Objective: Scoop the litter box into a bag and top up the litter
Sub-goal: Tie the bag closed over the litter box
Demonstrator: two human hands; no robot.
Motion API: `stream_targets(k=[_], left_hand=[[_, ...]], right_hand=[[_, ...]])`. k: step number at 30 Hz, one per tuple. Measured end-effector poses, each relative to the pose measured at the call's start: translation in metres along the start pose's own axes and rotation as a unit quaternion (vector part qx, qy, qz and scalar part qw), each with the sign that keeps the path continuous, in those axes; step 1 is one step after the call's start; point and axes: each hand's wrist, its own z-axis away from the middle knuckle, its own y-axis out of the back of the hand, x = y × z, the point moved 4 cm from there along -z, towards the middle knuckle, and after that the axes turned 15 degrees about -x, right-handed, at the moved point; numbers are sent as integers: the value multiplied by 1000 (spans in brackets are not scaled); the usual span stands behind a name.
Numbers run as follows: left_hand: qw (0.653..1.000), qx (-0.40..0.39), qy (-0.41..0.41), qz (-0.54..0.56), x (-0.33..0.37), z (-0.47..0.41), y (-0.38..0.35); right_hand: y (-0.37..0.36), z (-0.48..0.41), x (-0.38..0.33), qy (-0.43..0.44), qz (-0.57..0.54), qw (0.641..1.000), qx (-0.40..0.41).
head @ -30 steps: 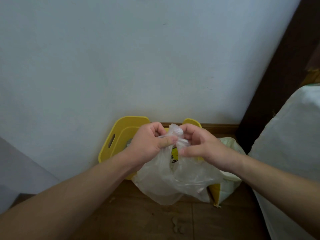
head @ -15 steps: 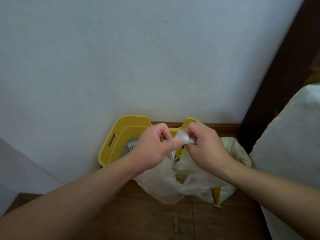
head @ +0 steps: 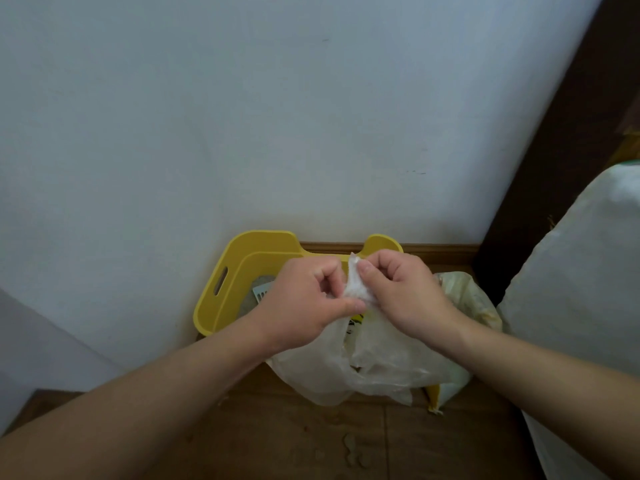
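Now your left hand (head: 301, 303) and right hand (head: 398, 292) meet mid-frame, fingers curled, pinching the clear bag's (head: 363, 362) twisted neck between them.

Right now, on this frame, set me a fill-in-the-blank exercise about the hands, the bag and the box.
The rectangular plastic litter box with a slot handle is coloured ____. The thin clear plastic bag is pinched at its gathered top by ____ hands: the left hand and the right hand. Seen from the head camera, the litter box stands ____ the bag, against the pale wall.
Missing words: yellow; both; behind.
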Motion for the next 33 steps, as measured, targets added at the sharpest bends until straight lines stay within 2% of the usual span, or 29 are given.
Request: stream_targets(k=[4,9,12,16,19,21,23,25,29,33], left_hand=[[990,-7,-55,-132,9,0,-3],[989,45,-16,-140,8,0,1],[984,42,-8,-174,6,0,1],[986,35,20,-160,1,0,2],[993,21,53,-101,-5,-2,2],[996,6,85,-30,-9,-2,1],[991,8,121,59,-12,-2,0],[981,21,151,122,-13,-1,0],[952,10,191,239,-15,1,-4],[913,-30,202,352,-15,3,-9]], right_hand=[[-5,-3,2,-51,2,999,-20],[-3,-4,3,-42,-44,997,-47],[-4,-5,3,-45,-63,994,-78],[-3,-3,0,-43,-73,988,-130],[-4,-4,4,-24,-73,989,-129],[0,-5,8,-1,17,998,-65],[5,-1,2,49,155,986,25],[5,5,-4,83,182,978,53],[-5,9,2,15,122,992,-31],[-10,9,-3,45,32,995,-86]])
